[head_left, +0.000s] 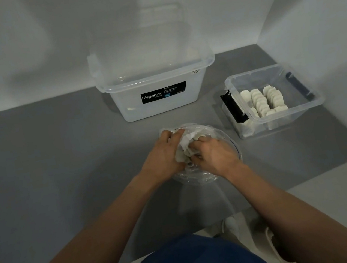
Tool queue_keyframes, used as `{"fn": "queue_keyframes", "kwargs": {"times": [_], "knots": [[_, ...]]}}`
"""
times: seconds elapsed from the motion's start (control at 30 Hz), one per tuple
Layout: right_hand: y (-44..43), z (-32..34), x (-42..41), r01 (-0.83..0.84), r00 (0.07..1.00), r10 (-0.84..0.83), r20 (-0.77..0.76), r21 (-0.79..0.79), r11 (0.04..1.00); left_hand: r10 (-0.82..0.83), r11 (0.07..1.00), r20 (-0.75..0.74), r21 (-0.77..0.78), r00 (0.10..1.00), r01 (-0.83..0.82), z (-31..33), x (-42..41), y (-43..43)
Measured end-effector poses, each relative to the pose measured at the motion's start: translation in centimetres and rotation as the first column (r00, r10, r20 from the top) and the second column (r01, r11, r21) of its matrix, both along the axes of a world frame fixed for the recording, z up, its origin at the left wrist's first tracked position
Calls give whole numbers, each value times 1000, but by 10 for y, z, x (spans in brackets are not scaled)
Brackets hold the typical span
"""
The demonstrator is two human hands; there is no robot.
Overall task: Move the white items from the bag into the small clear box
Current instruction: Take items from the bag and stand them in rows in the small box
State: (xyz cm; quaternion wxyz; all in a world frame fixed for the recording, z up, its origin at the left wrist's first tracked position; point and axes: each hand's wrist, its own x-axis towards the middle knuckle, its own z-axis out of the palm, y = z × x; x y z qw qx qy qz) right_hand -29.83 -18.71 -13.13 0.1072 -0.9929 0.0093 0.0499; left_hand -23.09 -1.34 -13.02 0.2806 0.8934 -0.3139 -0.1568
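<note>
On grey mat, near centre: work area, read left to right.
Left hand (164, 153): inside the bag (221, 141), fingers curled round a clump of white items (185, 151).
Right hand (213, 153): also in the bag, closed on the same clump; hands close together, nearly touching.
Bag: clear, mouth open, lying on the mat; white items remain inside, count not readable.
Big box (156, 84): far centre, lid on, labelled Megabox; contents unclear through cloudy walls.
Small box (278, 118): right, lid off, black latches; rows of white items standing in it, room left.
Progress: judged partway; many moved, bag not yet empty.
</note>
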Motion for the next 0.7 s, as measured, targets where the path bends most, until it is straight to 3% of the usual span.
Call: {"fn": "queue_keyframes", "kwargs": {"times": [0.17, 0.3, 0.43, 0.5, 0.6, 0.67, 0.7], "knots": [[5, -5, -7, 85, 993, -89, 83, 50, 995, 21, 999, -47, -39, 999, -23, 2, 1, 1], [-2, 1, -21, 206, 957, -245, 152, 235, 950, 55, 994, -85, -85, 995, -62, 6, 3, 0], [-13, 18, -30, 269, 925, -360, 122, 461, 846, 101, 991, -68, -82, 993, -106, 17, -2, -2], [-17, 28, -34, 278, 899, -423, 112, 601, 750, 141, 965, -30, -220, 990, -144, 26, -8, 0], [-20, 45, -39, 211, 875, -477, 84, 820, 532, 253, 843, -9, -488, 967, -225, 43, -20, 4], [-20, 59, -40, 135, 876, -479, 52, 928, 348, 230, 755, -271, -556, 935, -347, 54, -25, 1], [-19, 65, -39, 106, 879, -475, 32, 960, 260, 143, 732, -435, -558, 889, -390, 59, -27, -1]]}}
